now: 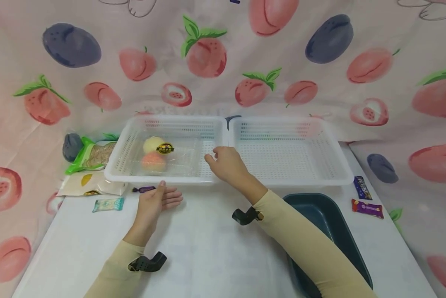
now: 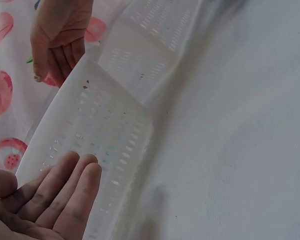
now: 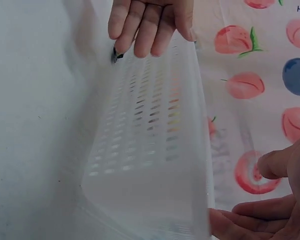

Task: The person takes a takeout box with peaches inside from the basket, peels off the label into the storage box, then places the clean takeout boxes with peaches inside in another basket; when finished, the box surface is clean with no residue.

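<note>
My left hand (image 1: 152,205) is just in front of the left white basket (image 1: 170,180), fingers straight and palm turned toward the right. Over that basket's right part hangs my right hand (image 1: 228,165), its fingers loosely bent and holding nothing. In the right wrist view the right thumb and fingers (image 3: 275,167) stand apart beside the basket rim. A clear plastic box (image 1: 187,155) lies in the left basket, with a yellowish round fruit (image 1: 152,143) and an orange-pink one (image 1: 153,162) in it. The left wrist view shows straight left fingers (image 2: 77,200) along the basket wall.
A second white basket (image 1: 297,181) adjoins on the right. A dark tray (image 1: 316,203) sits partly under my right forearm. Green (image 1: 100,155) and cream bags (image 1: 92,184), a teal-wrapped snack (image 1: 108,204) and a purple-wrapped candy (image 1: 144,189) lie left; blue (image 1: 362,187) and purple bars (image 1: 367,208) lie right.
</note>
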A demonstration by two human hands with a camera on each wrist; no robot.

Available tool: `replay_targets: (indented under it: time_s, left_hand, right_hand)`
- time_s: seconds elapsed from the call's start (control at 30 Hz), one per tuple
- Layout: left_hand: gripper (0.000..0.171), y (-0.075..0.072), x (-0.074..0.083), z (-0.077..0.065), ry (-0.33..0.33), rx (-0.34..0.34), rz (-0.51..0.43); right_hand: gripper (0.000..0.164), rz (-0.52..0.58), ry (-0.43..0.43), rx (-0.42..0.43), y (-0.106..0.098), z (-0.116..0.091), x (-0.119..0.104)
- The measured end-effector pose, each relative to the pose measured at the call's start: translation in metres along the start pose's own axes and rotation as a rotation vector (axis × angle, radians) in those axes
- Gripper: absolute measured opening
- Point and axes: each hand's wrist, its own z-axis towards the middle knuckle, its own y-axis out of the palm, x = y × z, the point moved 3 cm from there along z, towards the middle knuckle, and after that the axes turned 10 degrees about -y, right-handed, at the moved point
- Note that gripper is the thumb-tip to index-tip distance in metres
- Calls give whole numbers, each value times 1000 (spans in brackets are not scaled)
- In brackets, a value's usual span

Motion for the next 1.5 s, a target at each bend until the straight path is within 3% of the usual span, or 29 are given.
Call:
replay_targets:
  time_s: [0.2,0.53,1.0,1.5]
  left_hand:
    - [66,-1,2,1,-5,-40,-45]
    - [63,-4,2,5,-6,-32,-73]
    - [60,-9,7,8,-5,-11,-69]
    - [58,-10,9,11,14,-1,-23]
  right_hand:
    - [47,-12,40,-18,10,6,1]
    - [41,-18,46,-127,38,20,-4]
    - [47,-47,82,-179,54,34,-12]
    - [58,76,223,-233,69,45,-8]
